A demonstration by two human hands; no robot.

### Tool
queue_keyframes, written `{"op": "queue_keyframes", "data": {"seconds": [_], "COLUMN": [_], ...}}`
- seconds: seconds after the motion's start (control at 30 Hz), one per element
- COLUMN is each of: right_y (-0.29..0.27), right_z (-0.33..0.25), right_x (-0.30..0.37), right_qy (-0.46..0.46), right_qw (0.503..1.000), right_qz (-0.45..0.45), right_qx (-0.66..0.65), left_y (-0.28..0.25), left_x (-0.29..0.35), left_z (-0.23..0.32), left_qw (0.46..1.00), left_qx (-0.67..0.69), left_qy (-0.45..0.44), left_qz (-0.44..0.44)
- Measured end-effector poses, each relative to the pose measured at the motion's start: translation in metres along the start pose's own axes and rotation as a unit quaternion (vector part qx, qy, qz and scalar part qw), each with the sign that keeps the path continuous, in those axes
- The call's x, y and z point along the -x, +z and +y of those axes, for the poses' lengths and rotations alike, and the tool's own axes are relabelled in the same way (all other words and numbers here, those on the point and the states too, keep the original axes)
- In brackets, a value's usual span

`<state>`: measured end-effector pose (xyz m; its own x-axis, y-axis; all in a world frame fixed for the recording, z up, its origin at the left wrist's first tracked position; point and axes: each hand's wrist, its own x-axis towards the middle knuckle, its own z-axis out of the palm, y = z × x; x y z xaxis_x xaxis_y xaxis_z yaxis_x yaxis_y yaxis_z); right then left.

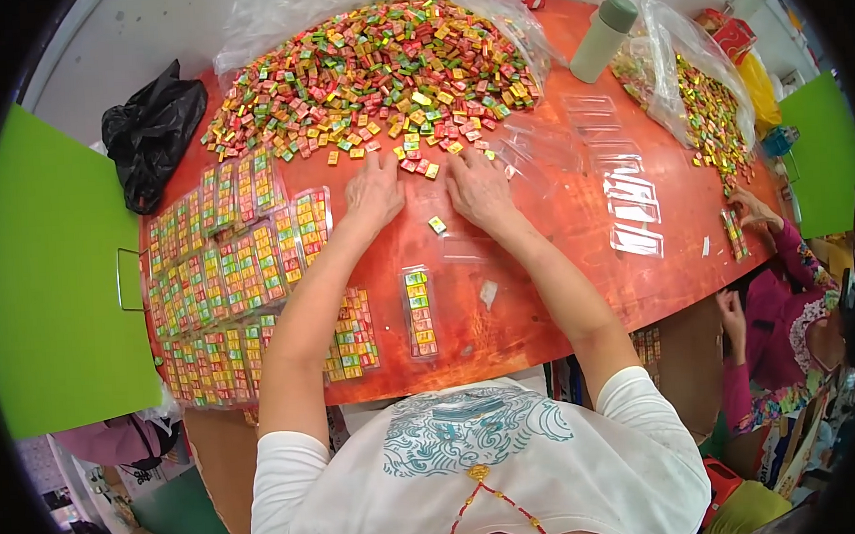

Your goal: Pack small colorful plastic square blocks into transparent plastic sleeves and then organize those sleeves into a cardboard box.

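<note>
A big heap of small, brightly wrapped blocks [381, 69], red, yellow, green and orange, lies at the far side of the table. My left hand [375, 191] rests at the heap's near edge, fingers reaching forward beside some loose blocks. Level with it, my right hand [481, 186] lies on the other side of a small cluster of blocks [416, 161], its fingers apart and nothing seen gripped. Between my forearms sits a single yellow-green block [437, 225]. Nearer me is a clear plastic tray [418, 313] holding one column of blocks.
Rows of filled trays [222, 266] cover the table's left side. Empty clear trays [624, 172] lie right of centre, near a pale green bottle [605, 40]. A black bag [153, 136] sits far left. At right, another person's hand [755, 212] is beside a filled tray and second heap [712, 111].
</note>
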<state>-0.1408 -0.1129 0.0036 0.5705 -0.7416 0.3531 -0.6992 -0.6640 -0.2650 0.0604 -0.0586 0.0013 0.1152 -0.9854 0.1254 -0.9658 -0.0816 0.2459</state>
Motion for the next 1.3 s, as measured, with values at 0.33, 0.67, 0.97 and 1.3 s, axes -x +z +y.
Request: {"op": "queue_keyframes", "data": {"seconds": [0.33, 0.67, 0.97, 1.3], "right_y": [0.028, -0.010, 0.022, -0.003], "right_z": [0.001, 0.008, -0.008, 0.000], "right_x": [-0.036, -0.013, -0.020, -0.006], "right_qy": [-0.058, -0.067, -0.115, -0.099], "right_qw": [0.996, 0.994, 0.993, 0.995], "right_qz": [0.006, -0.071, 0.017, -0.012], "right_qx": [0.063, -0.053, 0.021, -0.006], "left_y": [-0.007, -0.038, -0.024, -0.026], "left_x": [-0.031, -0.006, -0.003, 0.005], "left_z": [0.005, -0.011, -0.007, -0.011], "left_qw": [0.996, 0.987, 0.992, 0.990], "left_qx": [0.001, -0.002, 0.023, 0.040], "left_qy": [0.003, 0.011, 0.023, 0.045], "left_qz": [-0.094, -0.161, -0.119, -0.129]}}
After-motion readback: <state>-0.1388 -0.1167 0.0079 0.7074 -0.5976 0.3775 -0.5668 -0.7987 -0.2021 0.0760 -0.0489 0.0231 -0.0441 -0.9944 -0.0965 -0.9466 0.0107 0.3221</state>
